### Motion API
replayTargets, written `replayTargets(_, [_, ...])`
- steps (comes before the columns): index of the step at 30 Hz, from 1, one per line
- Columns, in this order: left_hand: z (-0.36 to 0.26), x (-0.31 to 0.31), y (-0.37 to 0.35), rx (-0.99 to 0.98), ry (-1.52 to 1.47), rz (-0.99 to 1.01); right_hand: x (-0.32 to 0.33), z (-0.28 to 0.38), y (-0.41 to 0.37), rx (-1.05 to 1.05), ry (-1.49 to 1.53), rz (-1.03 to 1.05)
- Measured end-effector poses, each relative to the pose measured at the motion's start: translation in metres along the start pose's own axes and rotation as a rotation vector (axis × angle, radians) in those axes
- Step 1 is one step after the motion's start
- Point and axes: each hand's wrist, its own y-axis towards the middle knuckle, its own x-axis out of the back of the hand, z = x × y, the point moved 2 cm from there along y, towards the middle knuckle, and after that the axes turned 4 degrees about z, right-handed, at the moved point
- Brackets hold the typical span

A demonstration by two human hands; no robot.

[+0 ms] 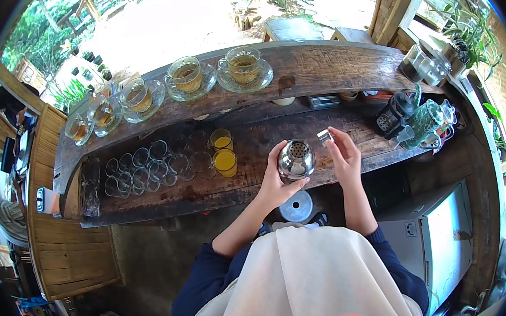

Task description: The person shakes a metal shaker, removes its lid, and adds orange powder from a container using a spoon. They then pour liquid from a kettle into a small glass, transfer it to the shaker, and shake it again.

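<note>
My left hand (275, 183) is wrapped round a shiny metal cocktail shaker (305, 166), whose strainer top with small holes faces up, uncovered. Between the thumb and fingers of my right hand (345, 155) is a small metal shaker cap (324, 137), held apart from the shaker, to its right. Left of the shaker, on the lower wooden counter (208, 193), stand two glasses of orange drink, the nearer glass (226, 163) in front of the farther glass (221, 139). Several clear glass cups (157, 166) are grouped farther left.
Along the raised wooden ledge (329, 61) stand several glass cups of brown drink on saucers, one cup (244, 65) near the middle. To the right are a French press (395, 115) and a green patterned jug (425, 122). A stool (296, 206) is below the counter, a white cabinet (446, 237) at right.
</note>
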Motion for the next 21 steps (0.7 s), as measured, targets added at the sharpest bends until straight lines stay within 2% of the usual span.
replayTargets(2, [0.005,-0.001,0.0,-0.03,0.004,0.01,-0.005,0.025,-0.001,0.037,0.067,0.039])
replayTargets(5, [0.005,-0.002,0.001,-0.058,-0.043,0.014,-0.012,0.052,-0.003,0.222,-0.22,0.204])
replayTargets(8, [0.001,-0.001,0.002,-0.045,-0.102,-0.001,-0.02,0.056,-0.005,0.291,-0.276,0.264])
replayTargets(21, [0.004,-0.007,0.005,0.009,-0.101,-0.001,-0.031,0.066,-0.001,0.416,-0.502,0.284])
